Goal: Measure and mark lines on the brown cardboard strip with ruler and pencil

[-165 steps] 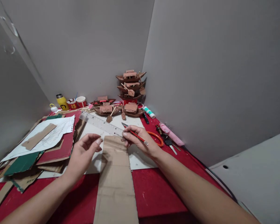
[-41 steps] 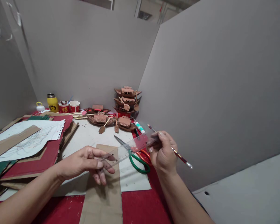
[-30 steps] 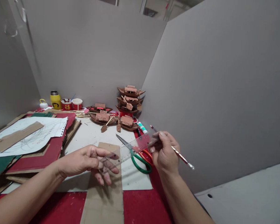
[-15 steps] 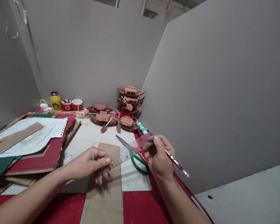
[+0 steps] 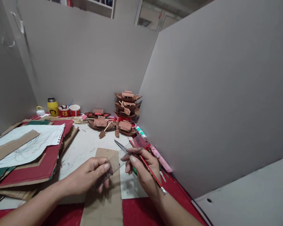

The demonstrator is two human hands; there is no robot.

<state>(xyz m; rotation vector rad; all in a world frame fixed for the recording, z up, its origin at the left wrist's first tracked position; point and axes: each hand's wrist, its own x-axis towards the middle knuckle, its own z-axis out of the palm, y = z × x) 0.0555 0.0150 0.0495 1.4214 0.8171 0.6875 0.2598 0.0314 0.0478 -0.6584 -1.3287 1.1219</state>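
Observation:
My left hand (image 5: 93, 172) pinches one end of a clear plastic ruler (image 5: 116, 160), which slants up to the right. In my right hand (image 5: 143, 172) is a red pencil (image 5: 153, 174), its silver-capped end towards me. The fingers of that hand overlap the ruler's middle; whether they press on it I cannot tell. Below both hands lies a long strip of brown cardboard (image 5: 106, 201). Scissors (image 5: 120, 145) with green handles rest behind my right hand, which hides most of them.
Stacked brown model boats (image 5: 127, 105) stand at the back corner, with more boats (image 5: 100, 123) beside them. Cardboard sheets and paper (image 5: 49, 135) pile up on the left. A yellow bottle (image 5: 52, 106) and red cups (image 5: 74, 110) stand behind. A grey partition (image 5: 214, 103) bounds the right side.
My right hand has moved from the ruler's far end left along it, towards my left hand. The pencil now points up and forward. The view has shifted slightly.

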